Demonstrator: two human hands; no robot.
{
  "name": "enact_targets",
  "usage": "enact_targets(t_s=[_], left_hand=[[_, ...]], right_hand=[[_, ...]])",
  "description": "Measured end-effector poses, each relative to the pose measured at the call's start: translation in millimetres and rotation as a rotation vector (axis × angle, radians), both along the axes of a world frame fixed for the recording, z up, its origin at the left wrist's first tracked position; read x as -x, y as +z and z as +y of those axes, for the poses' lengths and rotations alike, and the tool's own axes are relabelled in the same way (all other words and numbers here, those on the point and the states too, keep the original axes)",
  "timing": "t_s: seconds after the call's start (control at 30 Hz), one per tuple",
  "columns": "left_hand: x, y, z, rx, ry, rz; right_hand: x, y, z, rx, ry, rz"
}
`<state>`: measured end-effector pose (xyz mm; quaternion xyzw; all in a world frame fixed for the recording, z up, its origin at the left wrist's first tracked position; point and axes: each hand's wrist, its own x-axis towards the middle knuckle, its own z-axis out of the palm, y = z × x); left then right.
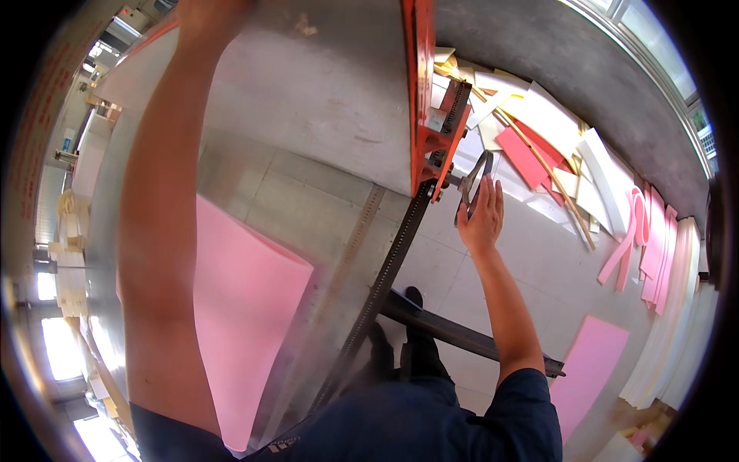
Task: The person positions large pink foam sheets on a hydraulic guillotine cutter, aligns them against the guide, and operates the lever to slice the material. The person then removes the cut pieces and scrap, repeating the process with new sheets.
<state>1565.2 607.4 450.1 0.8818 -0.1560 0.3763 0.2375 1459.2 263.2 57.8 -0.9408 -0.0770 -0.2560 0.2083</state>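
Note:
My right hand [481,219] is on the dark metal handwheel [466,192], with its thumb at the inner side and its fingers along the rim. The wheel sits on a toothed rail with a red-orange bracket [439,150]. My left arm reaches far forward over the machine. Only part of my left hand [212,19] shows at the top edge, its fingers cut off. Beside that forearm, a pink foam sheet [250,308] lies on the metal machine table [339,200], curved along its far edge. A large grey panel [315,100] with an orange edge stands across the table.
A black toothed rail [385,277] runs along the table's right side. A dark beam [469,337] juts out beside my legs. Foam offcuts [531,146] and a long stick [550,173] lie by the far wall. Pink strips [658,254] lean at right. Another pink sheet [589,369] lies on the floor.

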Motion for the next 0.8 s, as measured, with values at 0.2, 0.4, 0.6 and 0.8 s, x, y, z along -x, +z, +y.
enact_targets(t_s=[0.2,0.4,0.6,0.8], left_hand=[[-65,-1,25,-0.719,0.133,-0.414],[-78,1,16,-0.706,0.094,-0.437],[-56,11,-7,-0.327,0.009,-0.052],[-43,-39,12,-0.055,0.190,-0.418]], right_hand=[[-66,-37,19,-0.343,-0.303,0.280],[-108,-36,10,-0.327,-0.474,0.378],[-108,-38,6,-0.365,-0.488,0.438],[-126,-78,16,-0.178,-0.333,0.282]])
